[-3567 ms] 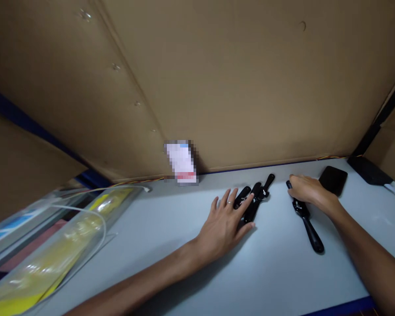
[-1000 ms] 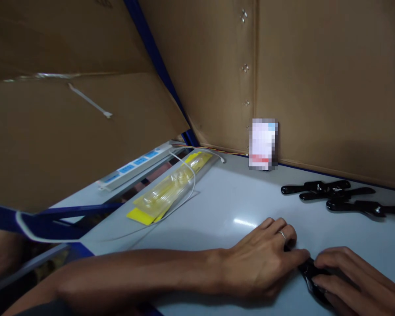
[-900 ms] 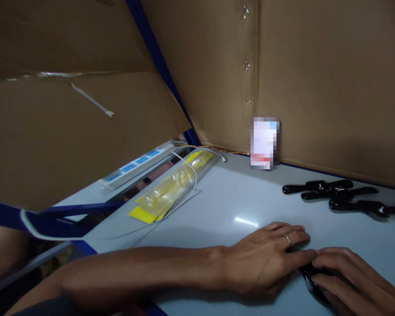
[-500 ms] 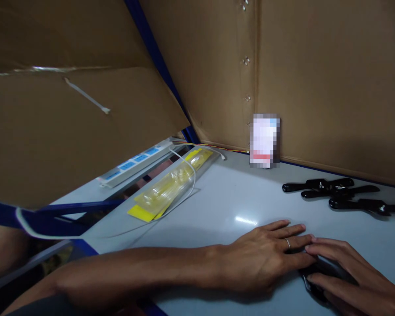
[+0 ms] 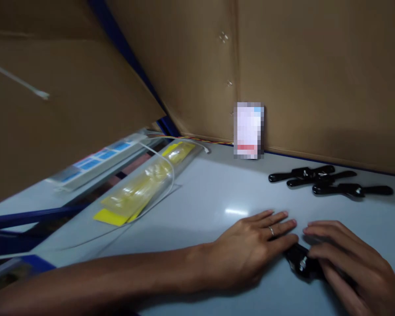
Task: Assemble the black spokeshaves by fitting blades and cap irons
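Note:
A black tool (image 5: 296,258) with a silver screw lies low on the right of the grey table, between my hands. My left hand (image 5: 250,245), with a ring on one finger, rests palm down beside it. Its fingers are stretched out and its thumb side touches the tool's left end; whatever lies beneath the palm is hidden. Curled fingers of my right hand (image 5: 355,259) wrap round the tool's right part, thumb below, and hide much of it. Several similar black tools (image 5: 345,189) lie in a loose group farther back.
A phone-like blurred panel (image 5: 249,131) leans on the cardboard wall (image 5: 316,79). Yellow strips in clear plastic (image 5: 134,188) lie at the left with a white cable (image 5: 174,169) across them. A white power strip (image 5: 98,162) lies beyond, near blue frame bars (image 5: 125,52).
The view has shifted to the right. My right hand's fingertips have come away from my left hand, and the tool's body with its silver screw now shows between them.

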The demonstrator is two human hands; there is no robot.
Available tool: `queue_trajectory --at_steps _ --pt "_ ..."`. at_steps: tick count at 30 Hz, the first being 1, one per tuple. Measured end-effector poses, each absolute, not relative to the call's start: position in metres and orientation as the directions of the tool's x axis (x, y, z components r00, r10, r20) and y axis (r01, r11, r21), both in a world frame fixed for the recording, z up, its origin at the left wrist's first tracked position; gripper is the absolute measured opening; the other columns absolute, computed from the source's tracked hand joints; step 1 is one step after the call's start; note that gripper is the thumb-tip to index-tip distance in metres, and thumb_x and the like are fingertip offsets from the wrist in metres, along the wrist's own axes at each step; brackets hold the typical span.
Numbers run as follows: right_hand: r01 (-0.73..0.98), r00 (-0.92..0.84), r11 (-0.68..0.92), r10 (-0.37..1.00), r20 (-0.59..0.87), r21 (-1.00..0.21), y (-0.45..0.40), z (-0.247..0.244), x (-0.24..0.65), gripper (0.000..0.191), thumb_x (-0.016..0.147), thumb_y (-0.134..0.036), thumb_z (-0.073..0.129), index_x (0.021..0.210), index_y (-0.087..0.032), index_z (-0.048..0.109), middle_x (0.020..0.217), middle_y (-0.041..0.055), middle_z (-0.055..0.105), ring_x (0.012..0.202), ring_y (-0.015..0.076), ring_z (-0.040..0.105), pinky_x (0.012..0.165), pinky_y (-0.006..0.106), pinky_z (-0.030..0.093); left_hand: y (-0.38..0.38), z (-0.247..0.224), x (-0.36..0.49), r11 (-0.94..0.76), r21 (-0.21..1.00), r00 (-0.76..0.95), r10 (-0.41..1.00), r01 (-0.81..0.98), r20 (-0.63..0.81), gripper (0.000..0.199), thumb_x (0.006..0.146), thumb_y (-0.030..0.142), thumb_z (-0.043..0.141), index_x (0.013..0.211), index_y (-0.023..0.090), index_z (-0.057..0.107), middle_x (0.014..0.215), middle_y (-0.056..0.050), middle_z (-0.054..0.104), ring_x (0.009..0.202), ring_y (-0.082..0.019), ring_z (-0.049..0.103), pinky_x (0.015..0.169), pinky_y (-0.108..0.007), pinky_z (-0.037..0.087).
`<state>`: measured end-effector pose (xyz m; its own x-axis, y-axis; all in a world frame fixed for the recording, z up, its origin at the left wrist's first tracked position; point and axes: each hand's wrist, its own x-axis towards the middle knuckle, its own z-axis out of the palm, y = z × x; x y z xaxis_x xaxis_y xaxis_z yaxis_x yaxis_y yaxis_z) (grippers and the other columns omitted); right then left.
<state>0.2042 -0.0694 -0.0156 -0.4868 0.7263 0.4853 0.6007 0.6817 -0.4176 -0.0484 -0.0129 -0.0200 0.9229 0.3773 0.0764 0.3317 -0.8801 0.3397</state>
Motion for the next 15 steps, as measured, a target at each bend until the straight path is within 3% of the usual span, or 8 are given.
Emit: queue_trajectory --at_steps 7,11,15 --pt "0.650 -0.479 0.627 0.777 0.408 -0.430 -0.076 -0.010 0.189 0.005 0.094 -0.017 0.061 0.097 -0.017 0.065 0.105 0.0116 0.068 0.102 0.0250 0.064 0.086 0.041 0.057 -0.013 -0.026 -0.048 -0.892 0.308 0.901 0.396 0.332 0.177 0.067 0.074 0.003 0.052 0.141 0.008 0.047 0.155 -0.018 0.047 0.145 -0.029 0.044 0.119 -0.049 0.042" --pt "0.584 -0.492 0.642 0.767 0.412 -0.496 -0.079 -0.009 0.185 0.019 0.093 -0.008 0.055 0.102 -0.019 0.067 0.110 0.0107 0.067 0.103 0.0230 0.063 0.087 0.039 0.057 -0.013 -0.029 -0.048 -0.901 0.280 0.900 0.392 0.333 0.191 0.073 0.070 0.003 0.052 0.143 0.008 0.046 0.155 -0.019 0.046 0.145 -0.029 0.044 0.118 -0.050 0.043" --pt "0.503 -0.448 0.615 0.786 0.425 -0.607 -0.077 -0.009 0.185 0.026 0.085 0.000 0.048 0.079 -0.020 0.062 0.108 0.0070 0.065 0.100 0.0197 0.062 0.080 0.032 0.056 -0.013 -0.029 -0.048 -0.910 0.254 0.905 0.379 0.328 0.191 0.074 0.070 0.002 0.052 0.143 0.007 0.045 0.156 -0.020 0.045 0.145 -0.030 0.044 0.118 -0.051 0.043"
